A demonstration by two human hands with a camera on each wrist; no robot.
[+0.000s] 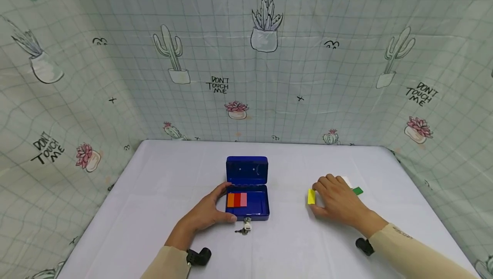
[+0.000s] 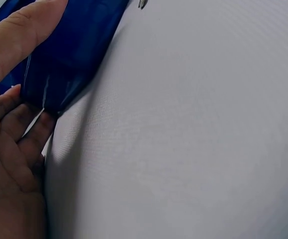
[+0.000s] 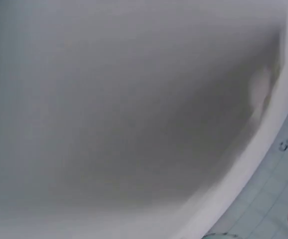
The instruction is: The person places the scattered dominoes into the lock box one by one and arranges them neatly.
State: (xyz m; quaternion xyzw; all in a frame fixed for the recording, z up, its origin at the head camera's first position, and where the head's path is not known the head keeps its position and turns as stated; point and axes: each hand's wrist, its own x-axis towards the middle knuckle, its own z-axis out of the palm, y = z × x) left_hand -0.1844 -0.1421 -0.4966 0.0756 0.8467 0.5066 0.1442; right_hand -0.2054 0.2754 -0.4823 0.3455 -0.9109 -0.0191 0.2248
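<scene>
A blue cash box point(image 1: 257, 204) stands on the table with its lid point(image 1: 247, 170) raised. Inside, along its left part, lie an orange block point(image 1: 230, 200), a red block point(image 1: 237, 200) and a pink block point(image 1: 244, 200). My left hand point(image 1: 206, 210) holds the box by its left side, thumb at the front and fingers towards the back corner. To the right, my right hand point(image 1: 339, 200) pinches a yellow block point(image 1: 311, 197) between thumb and fingers. A green block point(image 1: 357, 191) and a white piece point(image 1: 347, 181) show partly behind that hand.
A silver lock point(image 1: 247, 223) with small keys point(image 1: 242, 230) hangs at the box's front. The white table point(image 1: 173, 163) meets a patterned cloth point(image 1: 265, 116) at its back and sides.
</scene>
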